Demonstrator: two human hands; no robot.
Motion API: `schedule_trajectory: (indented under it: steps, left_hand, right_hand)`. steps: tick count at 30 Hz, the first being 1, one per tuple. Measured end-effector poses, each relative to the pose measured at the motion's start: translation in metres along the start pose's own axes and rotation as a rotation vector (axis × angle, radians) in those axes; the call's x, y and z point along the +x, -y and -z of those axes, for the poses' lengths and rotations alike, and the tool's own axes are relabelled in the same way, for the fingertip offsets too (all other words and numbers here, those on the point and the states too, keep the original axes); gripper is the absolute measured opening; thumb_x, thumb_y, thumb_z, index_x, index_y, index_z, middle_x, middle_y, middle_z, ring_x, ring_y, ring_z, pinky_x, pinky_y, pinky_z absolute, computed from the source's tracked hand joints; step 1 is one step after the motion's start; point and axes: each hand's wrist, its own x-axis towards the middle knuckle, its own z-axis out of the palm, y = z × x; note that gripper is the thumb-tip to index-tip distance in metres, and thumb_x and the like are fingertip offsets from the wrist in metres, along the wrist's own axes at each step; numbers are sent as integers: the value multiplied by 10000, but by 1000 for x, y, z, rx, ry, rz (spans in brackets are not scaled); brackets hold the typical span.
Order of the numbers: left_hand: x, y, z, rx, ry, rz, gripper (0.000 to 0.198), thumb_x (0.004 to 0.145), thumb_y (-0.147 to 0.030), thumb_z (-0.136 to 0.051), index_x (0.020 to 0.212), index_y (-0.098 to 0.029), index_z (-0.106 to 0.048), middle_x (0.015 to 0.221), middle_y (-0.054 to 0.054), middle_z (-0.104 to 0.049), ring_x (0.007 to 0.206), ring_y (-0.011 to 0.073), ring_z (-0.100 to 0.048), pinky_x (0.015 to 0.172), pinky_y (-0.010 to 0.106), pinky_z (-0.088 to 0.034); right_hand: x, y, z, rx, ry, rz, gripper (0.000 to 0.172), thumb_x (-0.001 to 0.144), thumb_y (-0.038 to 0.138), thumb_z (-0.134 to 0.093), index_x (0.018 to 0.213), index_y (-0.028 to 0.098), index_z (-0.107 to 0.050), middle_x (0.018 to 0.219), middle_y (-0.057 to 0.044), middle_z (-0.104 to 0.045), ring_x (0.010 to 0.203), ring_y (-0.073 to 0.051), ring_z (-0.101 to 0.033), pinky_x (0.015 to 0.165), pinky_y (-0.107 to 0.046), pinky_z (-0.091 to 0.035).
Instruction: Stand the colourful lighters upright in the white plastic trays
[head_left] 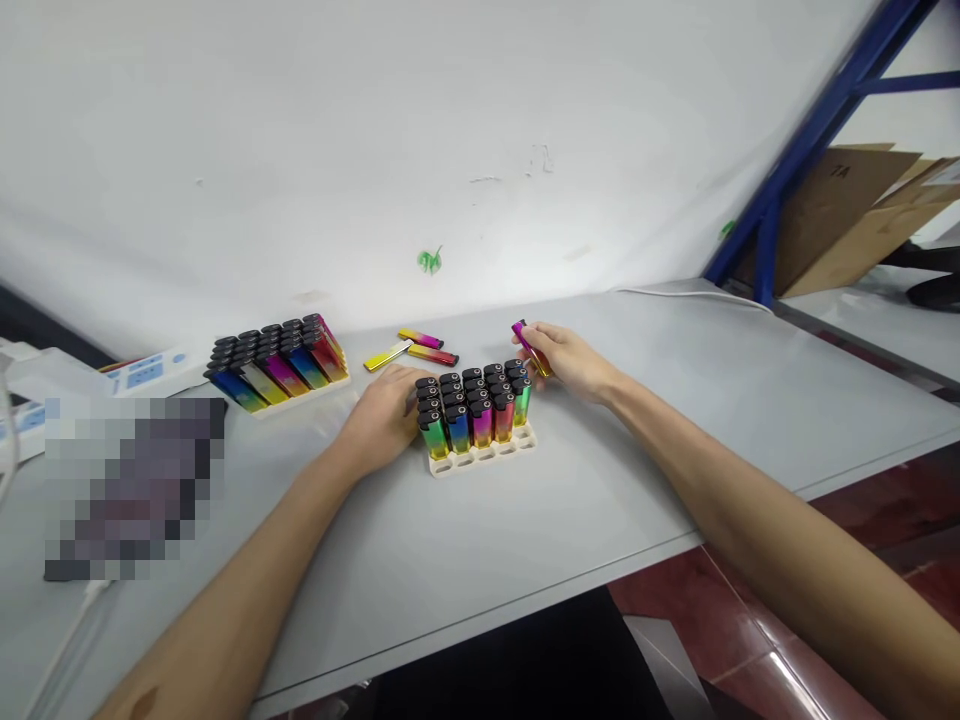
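A pale tray (484,462) stands on the grey table, holding rows of upright coloured lighters with black tops; the holes along its front edge are bare. My left hand (384,415) rests at the tray's left side, its fingertips hidden behind the lighters, so its grip cannot be made out. At the tray's back right, my right hand (559,358) is closed on a purple and yellow lighter (531,348), held tilted above the table. Behind my left hand lie loose lighters (433,355), yellow, red and purple.
A second full tray (307,402) of lighters stands at the left. Nearer are a pixelated dark object (142,490) and a cable. A power strip (150,372) lies far left. Cardboard boxes (832,205) stand behind a blue frame (795,150) at right.
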Motion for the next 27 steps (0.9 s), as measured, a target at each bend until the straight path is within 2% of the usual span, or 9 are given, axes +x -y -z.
schedule_trajectory:
  steps: [2, 5, 8, 10, 13, 19, 25, 27]
  left_hand:
    - [0, 1, 0, 8, -1, 3, 189, 816, -208, -490, 908, -202, -654, 985, 57, -718, 973, 259, -619, 864, 401, -501]
    - [0, 3, -1, 13, -4, 4, 202, 812, -204, -496, 933, -208, -657, 984, 48, -719, 978, 253, -617, 868, 389, -498]
    - [0, 5, -3, 13, -9, 8, 202, 809, -208, -502, 935, -213, -660, 994, 45, -722, 1001, 252, -618, 868, 374, -500]
    - [0, 6, -3, 17, -9, 15, 191, 803, -214, -506, 920, -215, -657, 996, 45, -723, 1005, 253, -619, 861, 367, -503]
    - [0, 6, -3, 32, 2, 23, 192, 799, -226, -509, 921, -215, -657, 999, 47, -724, 1014, 256, -617, 867, 365, -500]
    - [1, 1, 1, 9, 28, 66, 247, 802, -242, -500, 967, -229, -682, 1041, 38, -734, 1048, 265, -607, 890, 376, -493]
    - [0, 1, 0, 19, 36, 70, 258, 810, -237, -496, 986, -244, -684, 1019, 23, -728, 1029, 261, -600, 873, 386, -498]
    - [0, 5, -2, 42, 31, 64, 254, 811, -224, -491, 978, -238, -682, 1022, 32, -723, 1045, 264, -591, 914, 410, -490]
  right_hand:
    - [-1, 0, -2, 19, 30, 2, 264, 937, 494, -566, 920, 236, -509, 688, 10, -560, 500, -107, -481, 401, -217, -337]
    - [-2, -1, -2, 104, 51, 6, 342, 923, 591, -525, 909, 250, -503, 570, 71, -385, 410, -75, -271, 377, -200, -157]
    - [-1, -3, -2, 175, 46, -37, 527, 907, 692, -426, 699, 211, -471, 523, 78, -260, 415, -66, -165, 394, -221, -107]
    - [0, -3, -2, 192, 19, -75, 577, 906, 695, -394, 585, 217, -358, 490, 79, -208, 411, -66, -139, 395, -235, -99]
    - [1, -3, -3, 193, -28, -117, 544, 920, 619, -384, 553, 233, -272, 458, 85, -164, 402, -70, -99, 391, -246, -82]
    - [0, 0, -8, 186, -64, -152, 496, 938, 509, -342, 533, 235, -261, 434, 82, -164, 386, -70, -85, 380, -243, -67]
    - [-4, 2, -7, 226, -33, -146, 570, 928, 646, -356, 548, 231, -259, 456, 94, -141, 405, -67, -79, 382, -228, -75]
    - [-4, 2, -7, 217, -21, -151, 554, 935, 616, -355, 549, 232, -256, 456, 94, -141, 405, -67, -75, 380, -227, -78]
